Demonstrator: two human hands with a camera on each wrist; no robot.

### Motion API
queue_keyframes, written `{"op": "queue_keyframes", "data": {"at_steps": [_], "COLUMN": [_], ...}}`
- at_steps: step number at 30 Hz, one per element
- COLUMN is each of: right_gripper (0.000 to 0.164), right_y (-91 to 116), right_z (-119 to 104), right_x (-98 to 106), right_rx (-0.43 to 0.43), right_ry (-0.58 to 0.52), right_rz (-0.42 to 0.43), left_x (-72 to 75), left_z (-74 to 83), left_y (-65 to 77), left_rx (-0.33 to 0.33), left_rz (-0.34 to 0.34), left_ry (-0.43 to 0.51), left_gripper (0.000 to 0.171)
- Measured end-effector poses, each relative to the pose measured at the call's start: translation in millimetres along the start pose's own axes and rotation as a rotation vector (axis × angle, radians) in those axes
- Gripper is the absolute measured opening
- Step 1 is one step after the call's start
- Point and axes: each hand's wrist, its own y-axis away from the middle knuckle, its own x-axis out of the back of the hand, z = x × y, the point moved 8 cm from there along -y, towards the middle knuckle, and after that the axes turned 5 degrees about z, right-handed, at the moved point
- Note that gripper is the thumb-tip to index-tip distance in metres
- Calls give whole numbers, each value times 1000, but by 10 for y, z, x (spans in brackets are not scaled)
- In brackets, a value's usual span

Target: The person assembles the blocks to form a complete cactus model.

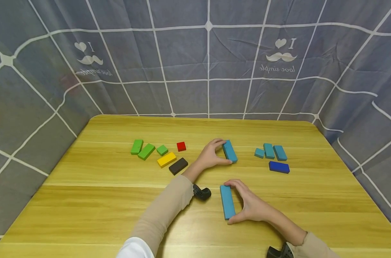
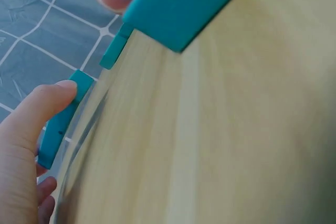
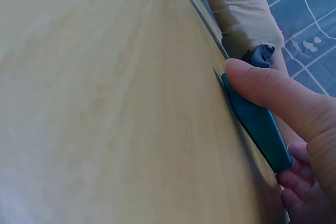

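Note:
Near the middle of the table, my left hand (image 1: 211,154) pinches a light blue block (image 1: 230,151) end to end between thumb and fingers. Closer to me, my right hand (image 1: 251,204) grips a second, similar light blue block (image 1: 227,202) the same way. In the left wrist view, the left thumb lies on the end of its block (image 2: 63,121), while the right hand's block (image 2: 184,3) looms large at the top. The right wrist view shows the right thumb over one end of its block (image 3: 257,124), which is close over the wood.
Green blocks (image 1: 146,151), a red one (image 1: 181,146), a yellow one (image 1: 167,159) and a black one (image 1: 178,166) lie left of the hands. On the right are smaller light blue blocks (image 1: 269,151) and a dark blue block (image 1: 279,167). A grey checked curtain (image 1: 189,96) surrounds the wooden table (image 1: 95,200).

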Motion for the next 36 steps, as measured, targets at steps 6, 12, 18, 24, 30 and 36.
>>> {"op": "queue_keyframes", "data": {"at_steps": [6, 12, 18, 24, 30, 36], "right_gripper": [95, 96, 97, 97, 96, 86], "right_y": [3, 8, 8, 10, 14, 16], "right_z": [-5, -17, -19, -24, -17, -26], "right_x": [-5, 0, -5, -9, -21, -19], "right_rx": [-13, -11, -29, -32, -14, 11], "right_ry": [6, 10, 3, 3, 17, 31], "right_rz": [-9, -9, -13, 1, 12, 25], "left_x": [24, 63, 93, 93, 70, 57], "left_z": [5, -6, 8, 29, 23, 17], "left_y": [122, 251, 348, 435, 480, 502], "left_rx": [-37, -59, -92, -109, -106, -106], "left_rz": [-90, -140, -165, -183, -198, -198], "left_ry": [5, 5, -2, -38, -66, -81], "left_gripper": [79, 79, 78, 78, 79, 80]}}
